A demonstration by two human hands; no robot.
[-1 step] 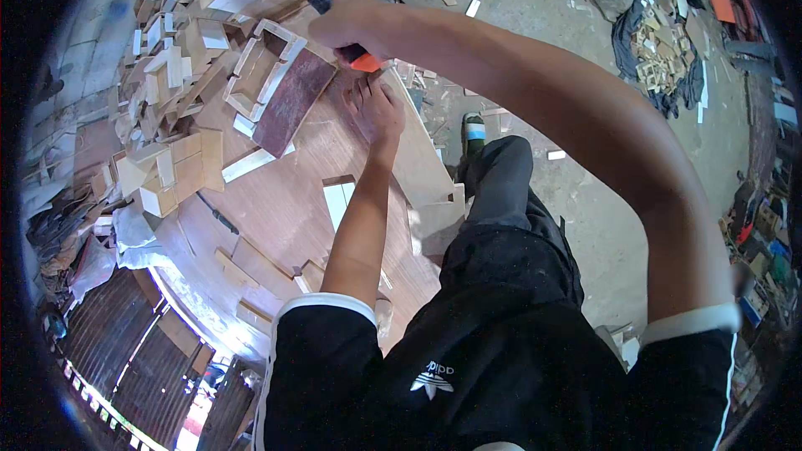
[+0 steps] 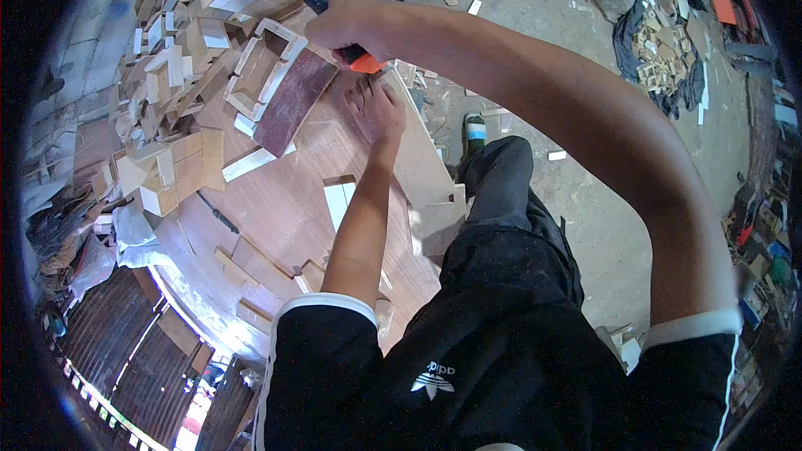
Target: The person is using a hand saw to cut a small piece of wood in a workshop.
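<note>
Right hand (image 2: 351, 29) is clenched round an orange-and-black tool (image 2: 357, 55), crossing over above the left hand (image 2: 378, 108), which lies flat, fingers spread, on the wooden board (image 2: 284, 200) near its far edge. The tool's long axis runs away from the person, tip just beyond the left fingertips.

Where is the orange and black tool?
In the head view, upper middle: the right hand grips the orange and black tool, just above the left hand flat on the wooden board.

Orange-black tool handle (image 2: 355, 54) (reddish-brown board (image 2: 292, 104))
</note>
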